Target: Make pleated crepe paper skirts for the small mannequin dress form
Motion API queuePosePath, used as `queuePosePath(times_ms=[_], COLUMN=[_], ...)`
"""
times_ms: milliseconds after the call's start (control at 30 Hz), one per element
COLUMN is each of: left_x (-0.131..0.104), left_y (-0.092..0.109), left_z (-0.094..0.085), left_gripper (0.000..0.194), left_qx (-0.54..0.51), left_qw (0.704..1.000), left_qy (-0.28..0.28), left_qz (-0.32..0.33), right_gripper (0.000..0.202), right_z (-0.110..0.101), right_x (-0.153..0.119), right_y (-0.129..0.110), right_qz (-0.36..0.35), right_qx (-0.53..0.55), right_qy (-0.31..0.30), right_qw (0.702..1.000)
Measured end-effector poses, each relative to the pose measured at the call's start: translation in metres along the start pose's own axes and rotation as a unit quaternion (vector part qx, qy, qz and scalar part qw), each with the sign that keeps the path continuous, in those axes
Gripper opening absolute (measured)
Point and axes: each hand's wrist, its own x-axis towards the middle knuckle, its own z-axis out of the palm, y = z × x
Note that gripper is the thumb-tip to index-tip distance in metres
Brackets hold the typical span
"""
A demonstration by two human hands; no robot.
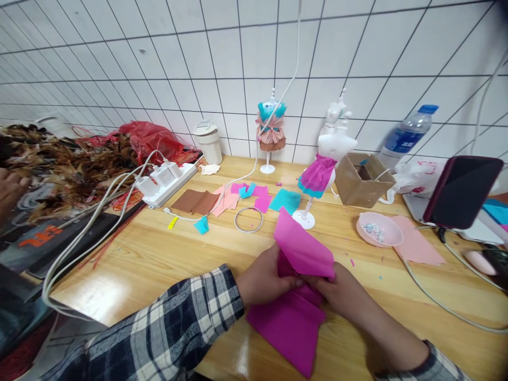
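Magenta sheet [288,330] is bunching between your two hands above the front edge of the worktop [146,254], its upper flap rising and its lower part spreading toward you. Your left hand [260,278] is gripping it, thumb pressing near the gathered middle; your right hand [333,288] is pinching that same creased middle from the other side, some fingertips hiding in the folds. Beyond them, a thin ring [248,231] is lying flat, and a white dress form [337,145] is wearing a magenta and turquoise skirt [318,170]. Another form [272,132], in turquoise, peach and brown, is standing by the back edge. Toward the right edge, a pink bowl [391,237] is holding beads [373,232]; toward the left edge, a brown sheet [194,201] is lying near a white power strip [164,189].
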Motion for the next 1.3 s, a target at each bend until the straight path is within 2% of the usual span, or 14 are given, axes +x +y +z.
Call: queuePosePath(times_ms=[333,667,967,1100,1300], left_x=[0.0,0.001,0.001,0.001,0.001], left_y=[0.0,-0.001,0.002,0.001,0.0], left_z=[0.001,0.001,0.0,0.0,0.003], left_gripper=[0.063,0.061,0.063,0.065,0.062], left_qx=[-0.027,-0.04,-0.03,-0.007,-0.028], left_qw=[0.999,0.999,0.999,1.0,1.0], left_qy=[-0.017,-0.026,-0.008,-0.007,-0.011], left_qz=[-0.01,0.005,0.022,0.011,-0.002], right_gripper=[0.027,0.026,0.029,0.028,0.025], right_z=[0.0,0.003,-0.002,0.0,0.003], right_x=[-0.001,0.0,-0.002,-0.001,0.001], right_y=[-0.006,-0.01,-0.007,-0.009,-0.009], right_qz=[0.038,0.036,0.032,0.031,0.01], right_qx=[0.014,0.027,0.0,0.003,-0.004], right_qy=[-0.002,0.004,0.008,0.009,0.007], right_qw=[0.999,0.999,0.999,0.999,1.0])
